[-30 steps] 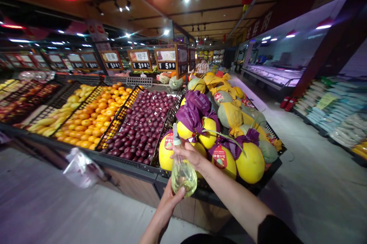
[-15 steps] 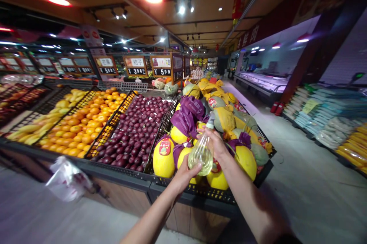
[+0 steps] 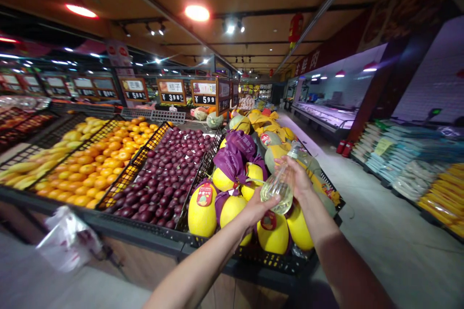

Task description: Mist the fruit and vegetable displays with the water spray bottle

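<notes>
A clear spray bottle [image 3: 278, 184] with pale liquid is held tilted over the pomelo display. My left hand [image 3: 258, 208] cups the bottle's round base from below, fingers closed against it. My right hand [image 3: 299, 176] wraps round the bottle's upper part near the white nozzle. Yellow pomelos [image 3: 203, 210] with red labels and purple wrappers lie in the black crate right under my hands.
Left of the pomelos, black wire crates hold dark purple fruit [image 3: 166, 171], oranges [image 3: 97, 161] and yellow fruit [image 3: 21, 173]. Price signs [image 3: 205, 94] stand at the back. A plastic bag roll [image 3: 67, 239] hangs at the stand's front. An aisle floor [image 3: 377, 231] runs right, past stacked sacks [image 3: 409, 164].
The bottle has gone from upright before my chest to tilted and farther out to the right over the pomelos. Both hands moved with it, and my view shifted right.
</notes>
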Tool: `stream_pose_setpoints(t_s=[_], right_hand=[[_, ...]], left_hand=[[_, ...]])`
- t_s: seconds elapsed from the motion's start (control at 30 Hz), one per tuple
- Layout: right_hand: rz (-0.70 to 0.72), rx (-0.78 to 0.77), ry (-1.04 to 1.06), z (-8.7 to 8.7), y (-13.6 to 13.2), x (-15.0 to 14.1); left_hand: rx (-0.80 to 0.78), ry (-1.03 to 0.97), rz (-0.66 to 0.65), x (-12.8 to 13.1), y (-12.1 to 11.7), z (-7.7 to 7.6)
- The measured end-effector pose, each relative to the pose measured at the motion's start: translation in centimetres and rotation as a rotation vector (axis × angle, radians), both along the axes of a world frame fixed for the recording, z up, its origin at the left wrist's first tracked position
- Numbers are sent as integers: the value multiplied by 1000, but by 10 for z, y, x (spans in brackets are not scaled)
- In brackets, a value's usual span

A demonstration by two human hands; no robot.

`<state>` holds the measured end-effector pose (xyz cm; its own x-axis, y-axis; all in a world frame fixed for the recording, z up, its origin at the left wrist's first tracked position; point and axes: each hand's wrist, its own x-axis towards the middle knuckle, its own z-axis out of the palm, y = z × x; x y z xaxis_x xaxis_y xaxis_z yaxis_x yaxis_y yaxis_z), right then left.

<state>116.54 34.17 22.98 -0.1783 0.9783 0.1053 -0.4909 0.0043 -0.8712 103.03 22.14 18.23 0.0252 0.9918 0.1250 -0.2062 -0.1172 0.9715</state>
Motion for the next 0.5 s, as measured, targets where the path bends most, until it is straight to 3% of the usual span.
stream_pose_setpoints(t_s=[0.2, 0.5], right_hand=[[206, 41, -151, 32, 11, -67], [504, 76, -233, 51, -1, -187]], left_hand=[[-124, -38, 187, -37, -1, 0], [-129, -191, 447, -101, -28, 1]])
